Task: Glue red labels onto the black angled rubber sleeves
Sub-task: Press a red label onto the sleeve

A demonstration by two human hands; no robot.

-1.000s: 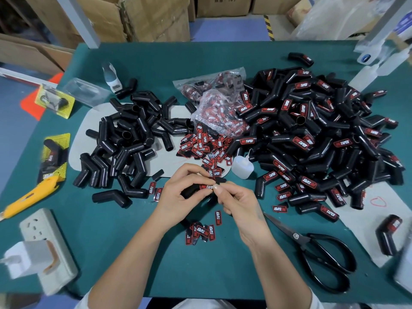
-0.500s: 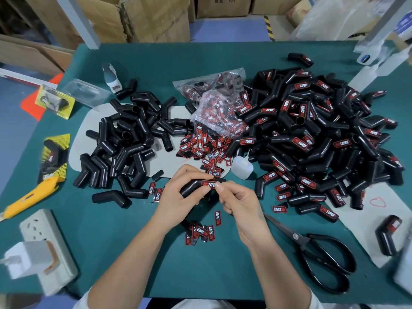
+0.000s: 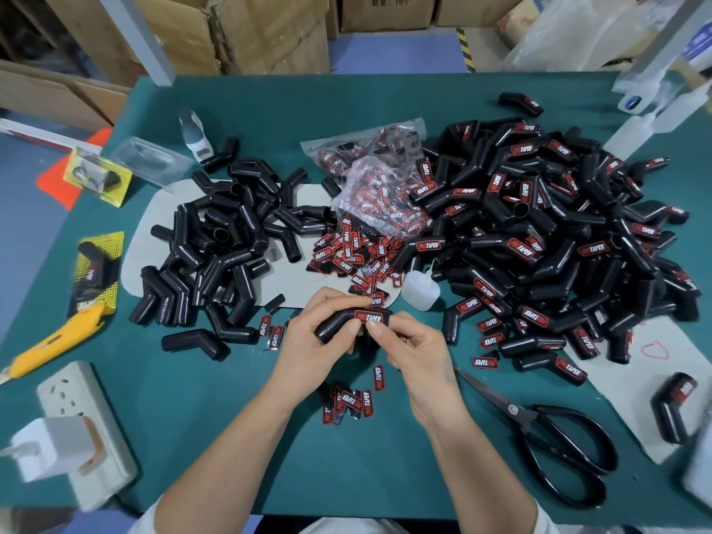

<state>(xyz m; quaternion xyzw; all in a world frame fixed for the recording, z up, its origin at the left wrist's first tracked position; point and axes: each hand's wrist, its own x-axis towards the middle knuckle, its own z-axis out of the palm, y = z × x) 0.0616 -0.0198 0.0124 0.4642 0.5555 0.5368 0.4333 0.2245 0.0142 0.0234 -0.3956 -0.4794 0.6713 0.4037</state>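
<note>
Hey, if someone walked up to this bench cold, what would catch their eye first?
Probably the big heap of labelled black sleeves filling the right half of the green table, against a smaller unlabelled pile on the left. At centre, the left hand grips one sleeve while the right hand pinches its red label. Large black scissors lie at lower right.

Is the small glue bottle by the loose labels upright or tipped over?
Upright. The glue bottle stands on its base on the table, its nozzle pointing up, just right of the loose labels.
</note>
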